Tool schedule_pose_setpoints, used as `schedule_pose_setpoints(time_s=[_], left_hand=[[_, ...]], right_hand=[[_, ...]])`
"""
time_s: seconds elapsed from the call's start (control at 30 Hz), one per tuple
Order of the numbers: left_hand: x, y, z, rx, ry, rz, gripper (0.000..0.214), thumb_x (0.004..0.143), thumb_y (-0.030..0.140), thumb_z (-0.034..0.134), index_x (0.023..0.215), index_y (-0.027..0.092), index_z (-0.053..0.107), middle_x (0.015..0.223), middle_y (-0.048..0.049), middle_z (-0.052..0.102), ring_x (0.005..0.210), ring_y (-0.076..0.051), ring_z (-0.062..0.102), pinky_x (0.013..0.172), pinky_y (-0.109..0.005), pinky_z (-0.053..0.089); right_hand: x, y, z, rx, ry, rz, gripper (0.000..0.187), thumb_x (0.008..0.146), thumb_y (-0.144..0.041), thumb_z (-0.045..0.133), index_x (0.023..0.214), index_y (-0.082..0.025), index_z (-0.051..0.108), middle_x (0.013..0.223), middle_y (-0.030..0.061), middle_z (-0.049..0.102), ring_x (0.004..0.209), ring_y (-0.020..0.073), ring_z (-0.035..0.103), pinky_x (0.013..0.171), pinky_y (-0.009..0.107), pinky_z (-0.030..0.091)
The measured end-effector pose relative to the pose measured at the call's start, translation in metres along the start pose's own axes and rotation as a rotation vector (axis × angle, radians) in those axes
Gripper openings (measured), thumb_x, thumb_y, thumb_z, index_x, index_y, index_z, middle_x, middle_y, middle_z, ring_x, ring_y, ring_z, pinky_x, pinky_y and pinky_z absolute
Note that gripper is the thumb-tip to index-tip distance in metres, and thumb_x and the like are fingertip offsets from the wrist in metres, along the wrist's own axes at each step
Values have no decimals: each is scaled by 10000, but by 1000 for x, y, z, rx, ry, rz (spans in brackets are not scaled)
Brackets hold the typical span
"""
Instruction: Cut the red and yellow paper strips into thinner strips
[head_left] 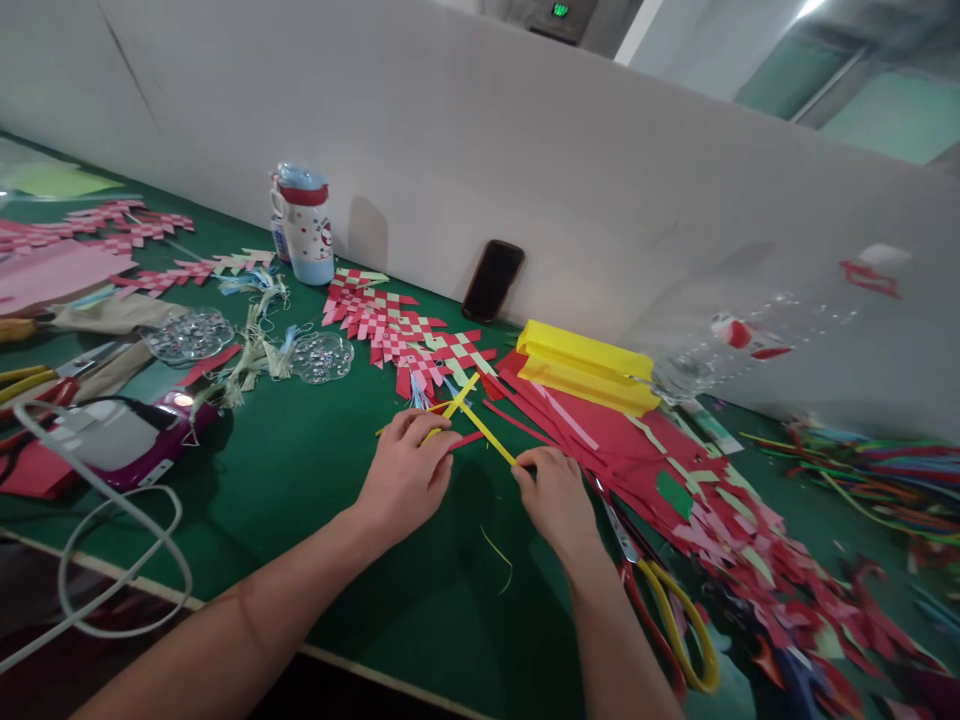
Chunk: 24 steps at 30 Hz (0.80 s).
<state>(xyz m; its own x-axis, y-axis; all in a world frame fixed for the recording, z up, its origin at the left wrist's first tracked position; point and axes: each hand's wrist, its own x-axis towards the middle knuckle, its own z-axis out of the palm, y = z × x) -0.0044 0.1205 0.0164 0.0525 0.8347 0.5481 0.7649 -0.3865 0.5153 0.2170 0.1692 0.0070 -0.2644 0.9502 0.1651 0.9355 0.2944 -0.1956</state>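
Several narrow yellow paper strips (486, 432) cross one another above the green table, together with a red strip (469, 440). My left hand (409, 460) is closed on the crossed strips, its fingers hiding part of them. Thumb and fingers of my right hand (553, 490) pinch the lower right end of one yellow strip, which slants up to the crossing. Just beyond my hands lie woven pink, red and pale green paper pieces (397, 335). Scissors with yellow handles (679, 620) rest beside my right forearm.
Folded yellow paper (585, 365) and red sheets (630, 460) lie to the right, near a tilted clear bottle (772, 330). A phone (493, 280) leans on the partition (600, 180). Bead dishes (322, 357), tassels (251, 355), a flask (307, 225) and a corded purple device (142, 450) stand left.
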Motion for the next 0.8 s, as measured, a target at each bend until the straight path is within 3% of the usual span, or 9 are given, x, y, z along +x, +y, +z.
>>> schedule_pose_setpoints(time_s=[0.23,0.4,0.5,0.63,0.8], left_hand=[[-2,4,3,-40,-41,73,254,878,108,491,1049,197,656,1112,-83,633,1108,-240,518,962,-445,482],[-4,8,2,-15,-43,92,347,908,111,474,1221,224,570,1204,-85,593,1177,-246,503,998,-462,465],[-4,12,0,12,38,147,426,920,106,483,1320,250,495,1340,-95,518,1261,-245,459,1035,-443,444],[-3,17,-4,103,165,188,478,905,100,543,1326,322,499,1425,-65,470,1351,-255,387,1068,-429,405],[-3,19,-8,206,167,201,366,898,135,582,1197,344,613,1361,-5,576,1383,-274,357,1095,-492,303]], right_hand=[[-1,4,-1,126,40,30,206,867,-220,409,790,-201,598,880,105,645,895,249,553,852,386,372],[-5,8,-19,257,121,144,264,913,-338,393,887,-209,623,835,75,675,762,218,590,703,328,414],[-11,-1,-32,441,123,201,340,927,-482,419,923,-211,625,799,49,687,663,187,593,598,286,422],[-18,-27,-44,937,-137,275,369,829,-563,582,818,-199,644,694,16,653,576,145,528,530,250,394],[-27,-45,-52,1192,-509,108,282,789,-463,685,773,-183,659,692,-2,631,615,116,512,578,231,395]])
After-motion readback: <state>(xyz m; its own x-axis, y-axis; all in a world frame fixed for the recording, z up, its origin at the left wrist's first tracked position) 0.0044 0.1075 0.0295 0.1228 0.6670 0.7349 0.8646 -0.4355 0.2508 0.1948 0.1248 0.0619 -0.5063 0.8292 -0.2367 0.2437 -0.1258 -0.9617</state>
